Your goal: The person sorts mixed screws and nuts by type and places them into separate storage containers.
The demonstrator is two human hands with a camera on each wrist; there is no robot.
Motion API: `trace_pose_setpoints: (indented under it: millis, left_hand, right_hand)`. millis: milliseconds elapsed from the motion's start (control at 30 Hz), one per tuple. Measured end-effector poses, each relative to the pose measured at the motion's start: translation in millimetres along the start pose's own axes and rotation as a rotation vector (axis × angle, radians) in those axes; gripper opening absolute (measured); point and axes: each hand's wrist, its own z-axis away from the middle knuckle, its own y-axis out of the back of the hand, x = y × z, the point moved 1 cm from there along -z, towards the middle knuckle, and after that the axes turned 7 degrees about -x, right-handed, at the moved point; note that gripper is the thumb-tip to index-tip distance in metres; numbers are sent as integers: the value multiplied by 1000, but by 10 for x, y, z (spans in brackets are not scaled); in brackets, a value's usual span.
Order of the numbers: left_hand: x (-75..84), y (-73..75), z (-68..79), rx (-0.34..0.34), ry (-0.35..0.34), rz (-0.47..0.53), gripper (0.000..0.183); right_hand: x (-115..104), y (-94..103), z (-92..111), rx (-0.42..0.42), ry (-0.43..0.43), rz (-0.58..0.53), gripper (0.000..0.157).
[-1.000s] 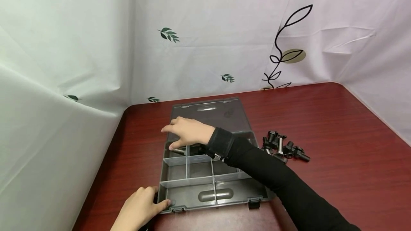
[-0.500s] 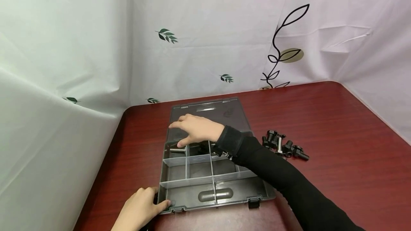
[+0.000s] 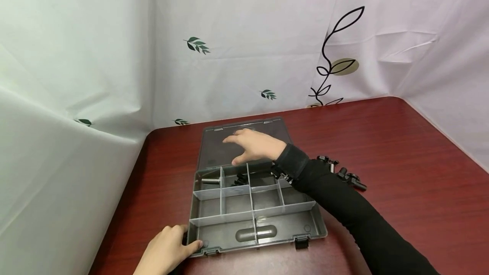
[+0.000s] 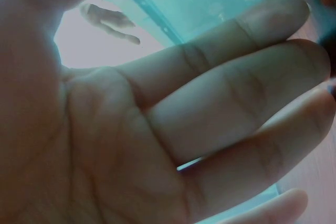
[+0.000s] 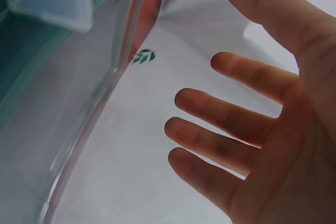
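Observation:
A grey plastic organizer box (image 3: 225, 247) with clear dividers lies with its lid (image 3: 214, 147) folded back. My left hand (image 3: 168, 245) holds its front left corner, thumb over the rim and fingers along the side. In the left wrist view those fingers (image 4: 220, 93) are nearly straight. My right hand (image 3: 256, 144) hovers over the back of the box. Its spread fingers (image 5: 226, 111) hold nothing in the right wrist view. A silver bolt (image 3: 210, 180) lies in the back left compartment, and small black pieces (image 3: 240, 179) lie in the compartment beside it.
A heap of black bolts (image 3: 353, 180), with a silver one (image 3: 332, 167) among them, lies right of the box, partly hidden by my right sleeve (image 3: 336, 198). White printed cloth (image 3: 237, 67) stands behind the red-brown table (image 3: 412, 160).
My right hand has moved right and slightly away from the back left compartment, uncovering the silver bolt and the black pieces. My left hand stays at the corner.

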Motion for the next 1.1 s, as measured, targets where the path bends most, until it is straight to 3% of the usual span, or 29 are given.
trace_pose_setpoints:
  millis: [667,1100]
  left_hand:
    - [13,-13,-2,4,-8,-2,31]
    - [18,-5,4,3,-17,5,31]
  right_hand:
    - [564,139,432,45,-162,-20,66]
    - [865,136,698,71,-214,-34,67]
